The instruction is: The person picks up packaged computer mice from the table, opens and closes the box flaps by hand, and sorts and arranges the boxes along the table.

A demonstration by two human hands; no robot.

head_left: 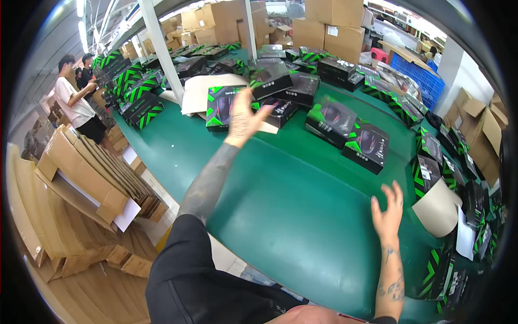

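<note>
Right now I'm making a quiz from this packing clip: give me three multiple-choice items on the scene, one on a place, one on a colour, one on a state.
1. Where is the left hand?
A. over the black and green boxes at the table's far side
B. on the floor
C. inside a blue crate

2. What colour is the table top?
A. red
B. green
C. white

3. What state is the right hand in?
A. gripping a box
B. holding a card sheet
C. open and empty, fingers spread

Answers:
1 A, the arm stretches out to the boxes.
2 B, green cover shows between the hands.
3 C, nothing lies in its palm.
</note>
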